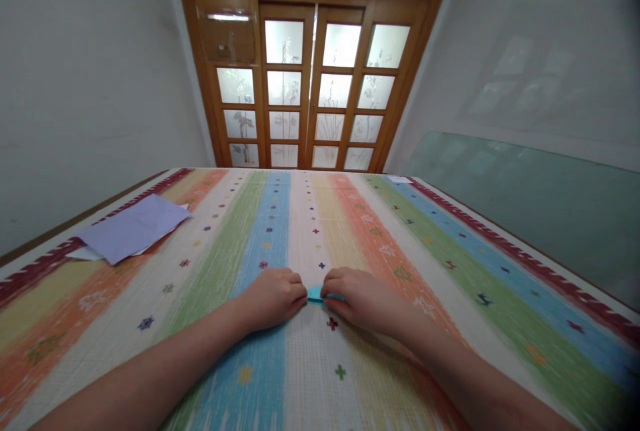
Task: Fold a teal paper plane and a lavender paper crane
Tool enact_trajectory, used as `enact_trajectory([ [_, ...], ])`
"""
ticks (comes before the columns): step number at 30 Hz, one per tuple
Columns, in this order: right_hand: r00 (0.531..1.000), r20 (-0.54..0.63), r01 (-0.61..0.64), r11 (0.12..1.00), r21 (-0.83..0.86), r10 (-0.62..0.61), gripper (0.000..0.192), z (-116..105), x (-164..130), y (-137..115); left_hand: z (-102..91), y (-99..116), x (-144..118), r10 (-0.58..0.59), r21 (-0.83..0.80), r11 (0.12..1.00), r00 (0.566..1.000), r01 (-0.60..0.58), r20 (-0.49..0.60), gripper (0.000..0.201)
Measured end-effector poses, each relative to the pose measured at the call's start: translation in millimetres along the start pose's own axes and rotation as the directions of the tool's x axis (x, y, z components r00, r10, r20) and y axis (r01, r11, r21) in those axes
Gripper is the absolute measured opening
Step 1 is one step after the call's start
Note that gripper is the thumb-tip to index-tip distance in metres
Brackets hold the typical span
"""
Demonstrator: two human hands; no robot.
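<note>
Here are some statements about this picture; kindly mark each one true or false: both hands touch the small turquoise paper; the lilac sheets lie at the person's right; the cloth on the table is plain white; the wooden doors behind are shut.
1. Both hands touch the small turquoise paper. True: the left hand and the right hand press the turquoise paper between them.
2. The lilac sheets lie at the person's right. False: the lilac sheets lie far to the left.
3. The cloth on the table is plain white. False: the cloth has coloured stripes.
4. The wooden doors behind are shut. True: the wooden doors are shut.
</note>
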State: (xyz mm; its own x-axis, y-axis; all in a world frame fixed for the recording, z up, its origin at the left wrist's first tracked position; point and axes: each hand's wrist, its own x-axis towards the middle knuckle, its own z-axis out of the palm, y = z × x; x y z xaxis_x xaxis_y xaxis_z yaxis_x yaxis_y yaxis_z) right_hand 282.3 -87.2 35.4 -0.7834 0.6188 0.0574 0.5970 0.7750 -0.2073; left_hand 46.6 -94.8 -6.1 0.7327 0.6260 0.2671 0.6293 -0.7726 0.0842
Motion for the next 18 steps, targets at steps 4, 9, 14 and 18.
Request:
enact_trajectory([
  [4,0.999,-0.033,0.019,0.998,-0.053,-0.020,0.023,5,-1,14,-2.0,3,-1,0.025,-0.038,0.999,0.999,-0.024,0.032,0.023],
  [9,0.993,-0.119,-0.016,0.994,-0.108,0.003,0.027,14,-1,20,-1.3,1,-3,-0.024,-0.110,0.994,1.000,0.024,0.004,0.025],
  [14,0.977,-0.212,-0.040,0.993,-0.107,0.016,0.023,24,4,22,0.5,-1,-3,-0.009,-0.134,0.991,1.000,0.010,0.008,0.024],
  [18,0.972,-0.234,-0.025,0.998,-0.054,0.012,0.020,30,8,27,1.5,-3,-2,0.011,-0.129,0.992,1.000,-0.013,-0.013,0.022],
])
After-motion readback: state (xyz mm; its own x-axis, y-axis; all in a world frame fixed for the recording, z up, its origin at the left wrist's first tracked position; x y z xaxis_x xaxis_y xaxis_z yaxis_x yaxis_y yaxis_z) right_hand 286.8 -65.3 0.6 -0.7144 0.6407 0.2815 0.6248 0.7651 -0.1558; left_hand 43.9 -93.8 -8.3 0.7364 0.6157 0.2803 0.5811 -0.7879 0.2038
